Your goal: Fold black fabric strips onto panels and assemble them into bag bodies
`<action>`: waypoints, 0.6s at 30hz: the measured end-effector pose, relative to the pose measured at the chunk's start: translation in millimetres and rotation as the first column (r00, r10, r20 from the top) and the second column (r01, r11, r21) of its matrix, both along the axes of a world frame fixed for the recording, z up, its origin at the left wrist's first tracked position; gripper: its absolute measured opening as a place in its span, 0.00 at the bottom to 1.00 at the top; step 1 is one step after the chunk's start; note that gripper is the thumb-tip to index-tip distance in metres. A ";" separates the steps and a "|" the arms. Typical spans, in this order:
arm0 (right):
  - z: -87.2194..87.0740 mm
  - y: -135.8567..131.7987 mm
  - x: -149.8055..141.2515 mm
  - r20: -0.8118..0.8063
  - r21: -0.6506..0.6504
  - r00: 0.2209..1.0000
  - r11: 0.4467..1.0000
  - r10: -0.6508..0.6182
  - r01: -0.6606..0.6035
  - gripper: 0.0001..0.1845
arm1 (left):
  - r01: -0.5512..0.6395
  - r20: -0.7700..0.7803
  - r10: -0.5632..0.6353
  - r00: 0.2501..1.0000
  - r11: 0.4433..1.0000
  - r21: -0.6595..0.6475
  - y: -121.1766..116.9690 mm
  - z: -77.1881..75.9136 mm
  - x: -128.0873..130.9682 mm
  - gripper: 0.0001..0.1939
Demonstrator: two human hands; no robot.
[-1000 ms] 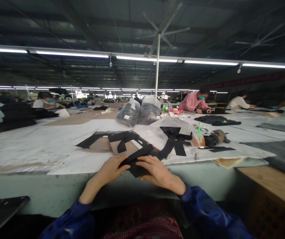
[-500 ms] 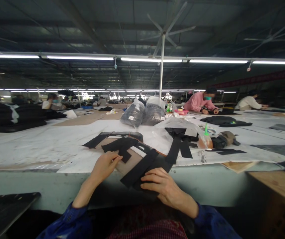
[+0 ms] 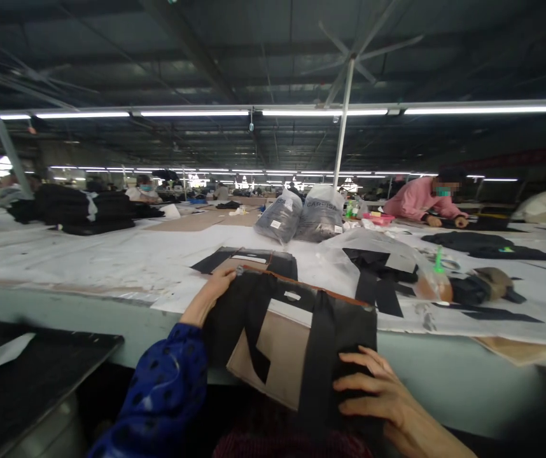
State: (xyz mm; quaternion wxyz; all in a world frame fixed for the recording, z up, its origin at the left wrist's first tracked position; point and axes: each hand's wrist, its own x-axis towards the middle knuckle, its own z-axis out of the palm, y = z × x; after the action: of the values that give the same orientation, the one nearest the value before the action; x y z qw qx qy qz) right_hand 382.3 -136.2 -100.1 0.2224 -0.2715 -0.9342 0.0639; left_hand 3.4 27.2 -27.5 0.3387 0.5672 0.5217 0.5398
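Observation:
A brown cardboard sheet (image 3: 273, 353) loaded with black fabric strips (image 3: 318, 356) hangs over the near edge of the table, tilted toward me. My left hand (image 3: 213, 289) grips its far left corner, fingers closed on the edge. My right hand (image 3: 378, 397) is curled round the near right end of the stack, fingers over a black strip. More black cut pieces (image 3: 254, 257) lie flat on the white paper just beyond.
A clear plastic bag with black pieces (image 3: 373, 261), an orange bottle with a green cap (image 3: 438, 280) and two grey sacks (image 3: 301, 216) sit further back. Stacked black fabric (image 3: 84, 210) lies far left. A person in pink (image 3: 420, 200) works across the table. A dark surface (image 3: 29, 375) stands at my lower left.
The cardboard with the black strips has been pulled off the table toward me and lifted. My left hand went to its far corner, my right hand came nearer and lower. The view swung left.

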 end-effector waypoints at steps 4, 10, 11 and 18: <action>-3.1 2.9 2.7 0.018 -0.014 1.000 1.000 -0.012 0.012 0.26 | 0.046 0.114 -0.044 0.993 0.999 -0.010 -3.3 -0.9 5.6 0.22; 12.4 -4.9 -1.6 0.052 -0.022 0.999 1.000 -0.016 0.017 0.26 | 0.137 0.336 -0.111 0.935 0.989 -0.053 -22.5 5.0 -1.6 0.17; 15.2 -7.3 -3.2 0.046 -0.020 0.999 0.999 -0.028 0.029 0.26 | 0.113 0.355 -0.075 0.932 0.990 -0.088 -25.9 5.1 -4.5 0.14; 24.8 -11.6 -21.1 0.015 -0.014 0.994 0.994 -0.107 0.107 0.23 | -0.086 0.091 0.096 0.991 0.991 -0.101 -31.9 -18.0 -47.3 0.07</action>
State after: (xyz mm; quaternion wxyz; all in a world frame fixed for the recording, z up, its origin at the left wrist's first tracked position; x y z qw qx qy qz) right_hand 361.1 -147.8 -75.2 0.2169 -0.3233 -0.9194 0.0568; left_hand -43.9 -4.7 -45.5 0.3654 0.4993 0.5559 0.5552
